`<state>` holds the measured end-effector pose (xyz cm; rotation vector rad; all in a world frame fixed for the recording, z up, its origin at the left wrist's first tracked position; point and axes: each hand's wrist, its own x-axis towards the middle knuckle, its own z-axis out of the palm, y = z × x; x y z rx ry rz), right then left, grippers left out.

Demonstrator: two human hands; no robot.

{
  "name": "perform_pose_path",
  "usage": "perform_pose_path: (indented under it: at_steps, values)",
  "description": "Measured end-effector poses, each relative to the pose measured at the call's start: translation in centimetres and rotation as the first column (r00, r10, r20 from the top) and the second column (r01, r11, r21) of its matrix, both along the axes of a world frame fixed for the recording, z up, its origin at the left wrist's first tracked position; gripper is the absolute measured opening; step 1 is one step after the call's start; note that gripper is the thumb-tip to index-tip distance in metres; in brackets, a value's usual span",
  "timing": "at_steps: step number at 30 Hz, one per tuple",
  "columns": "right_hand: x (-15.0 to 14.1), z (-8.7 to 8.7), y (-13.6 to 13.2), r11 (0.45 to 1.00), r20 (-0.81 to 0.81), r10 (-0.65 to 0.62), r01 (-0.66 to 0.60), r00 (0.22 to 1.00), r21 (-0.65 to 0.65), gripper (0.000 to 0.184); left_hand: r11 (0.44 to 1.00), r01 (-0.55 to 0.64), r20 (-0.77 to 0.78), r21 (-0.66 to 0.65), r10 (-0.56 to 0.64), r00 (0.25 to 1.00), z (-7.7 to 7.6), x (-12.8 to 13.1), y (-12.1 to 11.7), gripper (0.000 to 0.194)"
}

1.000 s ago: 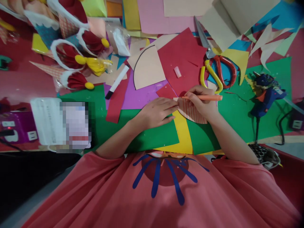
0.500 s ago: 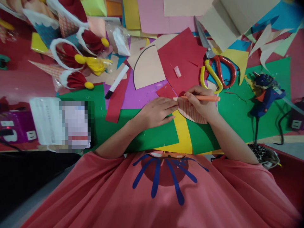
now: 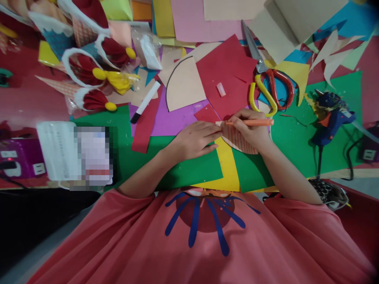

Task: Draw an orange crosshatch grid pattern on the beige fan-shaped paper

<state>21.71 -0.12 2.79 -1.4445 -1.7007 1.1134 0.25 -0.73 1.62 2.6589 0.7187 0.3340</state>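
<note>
My right hand (image 3: 251,127) is closed around an orange marker (image 3: 262,122), its tip pointing left at a beige paper piece (image 3: 238,140). Orange-red stripes run down that piece, which has a curved lower edge and is partly covered by my right hand. Flat and with fingers stretched out, my left hand (image 3: 197,140) presses at the left corner of the striped piece. Above my hands a plain beige paper sector (image 3: 186,86) with a black curved edge lies on purple paper (image 3: 171,114). A small pinkish cap (image 3: 220,89) rests on red paper (image 3: 227,63).
Scissors (image 3: 263,79) with red and yellow handles lie beyond my right hand. A blue glue gun (image 3: 333,122) stands at the right with its cord. A white marker (image 3: 145,102), finished paper cones (image 3: 85,67) and a blurred-out phone (image 3: 94,157) are at the left.
The right hand and the orange marker have shifted very slightly. My left hand stays in place on the paper.
</note>
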Motion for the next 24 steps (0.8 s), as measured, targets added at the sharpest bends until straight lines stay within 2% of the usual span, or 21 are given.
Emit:
perform_pose_path:
  at_steps: [3,8,12,16,21,24]
  values:
    - [-0.1,0.1,0.0,1.000,0.006,0.007,-0.007,1.000,-0.016,0.018,1.000,-0.005,0.024,0.025,0.004,1.000,-0.1,0.0,0.0,0.039]
    - [-0.4,0.4,0.0,0.993,-0.025,0.009,-0.012,1.000,-0.114,0.017,0.998,-0.003,0.041,0.060,0.001,0.999,-0.2,0.0,-0.1,0.040]
    - [-0.2,0.6,0.0,0.999,-0.093,-0.023,0.019,0.995,-0.048,0.015,0.999,-0.002,0.028,0.042,0.001,1.000,-0.2,0.0,0.0,0.038]
    - [0.1,1.0,-0.2,0.998,-0.074,-0.034,0.037,0.997,0.040,0.019,1.000,-0.023,-0.009,0.008,0.023,1.000,-0.1,-0.2,0.0,0.036]
    - [-0.1,0.8,-0.5,1.000,-0.062,0.015,-0.016,0.998,-0.010,0.019,0.999,-0.028,-0.016,0.030,0.029,0.999,0.1,-0.2,0.1,0.035]
    - [-0.3,0.9,-0.6,1.000,-0.029,-0.008,0.008,1.000,0.011,0.019,0.998,-0.033,-0.007,0.056,0.033,0.999,0.1,-0.2,0.1,0.036]
